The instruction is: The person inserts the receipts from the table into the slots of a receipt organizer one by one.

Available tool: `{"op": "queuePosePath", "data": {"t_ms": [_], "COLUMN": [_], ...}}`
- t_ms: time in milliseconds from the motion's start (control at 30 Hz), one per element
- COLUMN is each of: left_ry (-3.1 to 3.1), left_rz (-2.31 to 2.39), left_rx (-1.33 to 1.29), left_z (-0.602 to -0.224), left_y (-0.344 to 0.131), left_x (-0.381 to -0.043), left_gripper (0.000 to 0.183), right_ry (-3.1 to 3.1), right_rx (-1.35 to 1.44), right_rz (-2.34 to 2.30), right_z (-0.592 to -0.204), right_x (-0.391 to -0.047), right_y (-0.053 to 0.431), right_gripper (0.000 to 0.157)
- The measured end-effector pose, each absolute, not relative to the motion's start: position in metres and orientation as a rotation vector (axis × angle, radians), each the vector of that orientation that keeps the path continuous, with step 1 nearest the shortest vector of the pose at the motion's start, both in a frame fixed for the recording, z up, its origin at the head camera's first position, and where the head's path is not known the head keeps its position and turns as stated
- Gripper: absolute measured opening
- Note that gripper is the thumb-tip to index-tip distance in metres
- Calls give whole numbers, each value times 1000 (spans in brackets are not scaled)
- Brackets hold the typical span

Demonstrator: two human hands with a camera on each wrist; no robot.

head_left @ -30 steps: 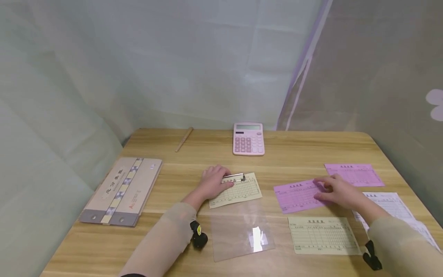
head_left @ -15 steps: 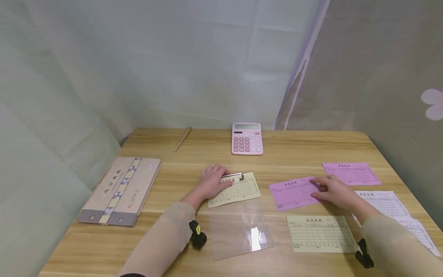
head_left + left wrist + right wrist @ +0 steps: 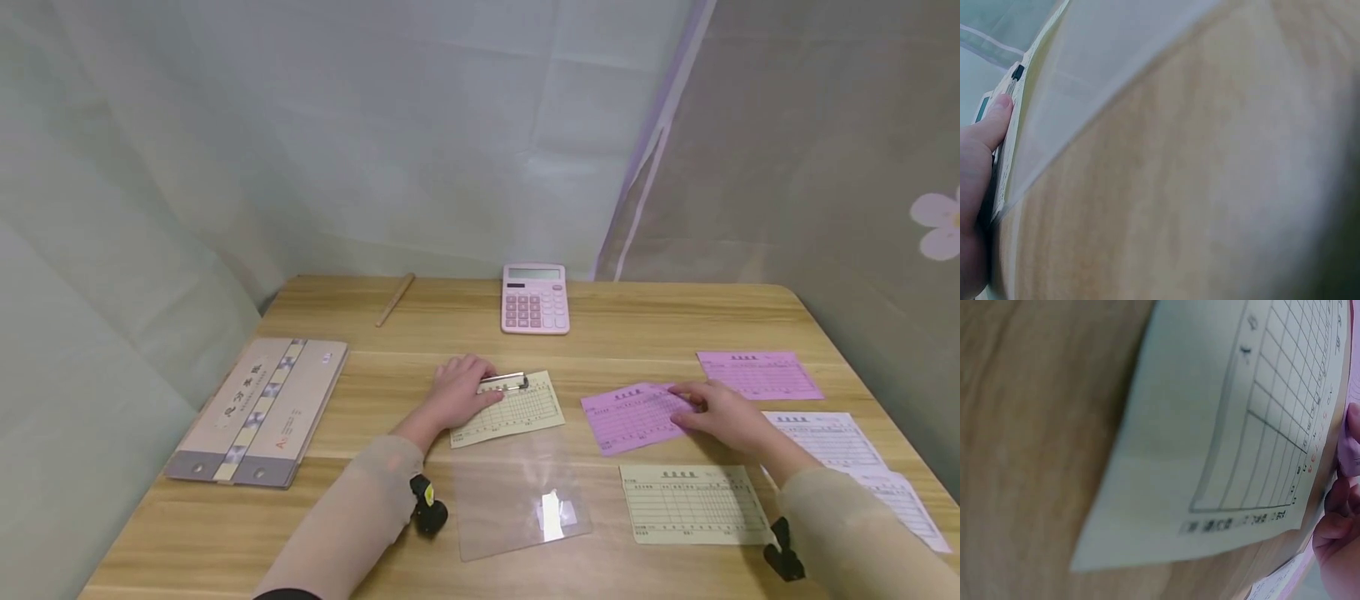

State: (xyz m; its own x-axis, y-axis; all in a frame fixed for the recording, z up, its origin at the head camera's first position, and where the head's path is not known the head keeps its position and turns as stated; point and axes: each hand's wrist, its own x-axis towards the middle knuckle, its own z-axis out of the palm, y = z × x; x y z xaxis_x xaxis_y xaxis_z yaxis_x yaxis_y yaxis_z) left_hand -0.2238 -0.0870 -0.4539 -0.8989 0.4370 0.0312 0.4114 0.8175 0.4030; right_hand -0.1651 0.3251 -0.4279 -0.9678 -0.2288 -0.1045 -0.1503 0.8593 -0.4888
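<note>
In the head view my left hand [image 3: 459, 393] grips the top of a clear clipboard [image 3: 517, 508]. Its thumb lies across a pale yellow form slip [image 3: 517, 417] beside the metal clip [image 3: 510, 382]. The left wrist view shows that thumb [image 3: 999, 115] alongside the clip, with the fingers mostly hidden. My right hand [image 3: 723, 414] pinches the right edge of a purple form slip [image 3: 630, 417], which buckles slightly between thumb and index finger. Just below that hand a second yellow slip [image 3: 693, 504] lies flat; it fills much of the right wrist view.
Another purple slip [image 3: 761, 375] lies behind my right hand, and white slips [image 3: 832, 442] lie partly under the right forearm. A pink calculator [image 3: 535, 300] and a pen [image 3: 395, 300] are at the back. A bound ledger [image 3: 255, 412] occupies the left side.
My right thumb and index finger have closed in on the purple slip, and its right edge now bends up. My left hand stays on the clipboard. The head view has shifted slightly.
</note>
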Motion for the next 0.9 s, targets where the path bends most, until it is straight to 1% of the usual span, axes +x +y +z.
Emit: {"op": "queuePosePath", "data": {"t_ms": [200, 400, 633, 767, 900], "left_ry": [2930, 2929, 2932, 2931, 2936], "left_rz": [624, 627, 629, 636, 640], "left_rx": [689, 701, 703, 704, 703], "left_z": [-455, -455, -456, -456, -457], "left_y": [-87, -88, -88, -88, -88], "left_x": [-224, -225, -224, -224, -224], "left_gripper": [44, 44, 44, 46, 47], "right_ry": [2844, 2839, 2800, 2752, 2762], "right_rx": [-228, -263, -204, -176, -205], "right_rz": [-836, -917, -934, -1020, -1047], "right_z": [-428, -429, -427, -423, -421], "right_x": [-165, -165, -164, -163, -164], "right_y": [323, 324, 324, 322, 321], "right_gripper": [56, 56, 61, 63, 56]}}
